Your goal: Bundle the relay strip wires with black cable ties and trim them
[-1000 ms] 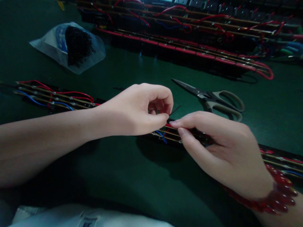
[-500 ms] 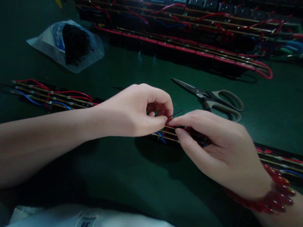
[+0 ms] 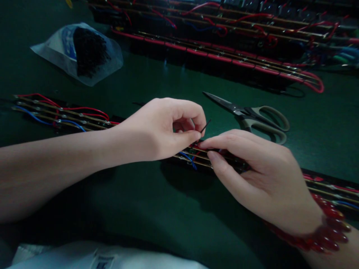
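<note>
A long black strip with brass rails and red and blue wires [image 3: 190, 160] lies across the table, passing under both hands. Pinched between thumb and index finger of my left hand [image 3: 171, 130] is a thin black cable tie [image 3: 206, 125], its tail pointing up and right just above the strip. My right hand [image 3: 260, 172], with a red bead bracelet at the wrist, has its thumb and index finger closed on the strip just right of the tie. My palms and fingers hide part of the strip.
Scissors [image 3: 246, 114] lie behind my right hand, blades pointing left. A clear bag of black cable ties [image 3: 91, 54] rests at the back left. More wired strips [image 3: 224, 56] run along the far side of the green table [image 3: 157, 209].
My left fingertips have lifted slightly, and the cable tie's tail has swung from nearly level to steeper. More of the strip shows below them. My right hand has stayed in place.
</note>
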{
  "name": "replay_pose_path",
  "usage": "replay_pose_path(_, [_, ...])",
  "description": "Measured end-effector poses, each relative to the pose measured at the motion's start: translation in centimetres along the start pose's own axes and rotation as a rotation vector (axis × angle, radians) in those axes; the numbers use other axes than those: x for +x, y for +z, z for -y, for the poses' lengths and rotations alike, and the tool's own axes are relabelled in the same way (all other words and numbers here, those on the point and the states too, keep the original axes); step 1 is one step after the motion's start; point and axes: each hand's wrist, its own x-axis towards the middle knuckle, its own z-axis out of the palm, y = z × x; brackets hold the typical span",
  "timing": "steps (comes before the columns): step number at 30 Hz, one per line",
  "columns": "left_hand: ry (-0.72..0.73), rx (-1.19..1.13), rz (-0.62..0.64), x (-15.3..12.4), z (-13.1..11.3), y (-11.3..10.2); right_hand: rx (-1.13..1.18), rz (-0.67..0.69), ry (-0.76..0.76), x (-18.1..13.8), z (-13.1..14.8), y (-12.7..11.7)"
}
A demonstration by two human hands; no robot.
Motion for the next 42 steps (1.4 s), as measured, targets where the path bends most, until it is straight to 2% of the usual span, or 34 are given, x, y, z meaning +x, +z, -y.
replay_pose_path(12, [-0.065,-0.016,-0.051,-0.02,0.24,0.44,0.002,0.019,0.005,-0.11,-0.07,0.22])
replay_pose_path(28, [-0.126,0.103,-0.016,0.69,0.67,0.41,-0.022,0.037,0.003,-0.23,-0.2,0.34])
replay_pose_path(42, [-0.148,0.028,0.023,0.4,0.34,0.5,-0.029,0.024,-0.041,-0.11,-0.22,0.6])
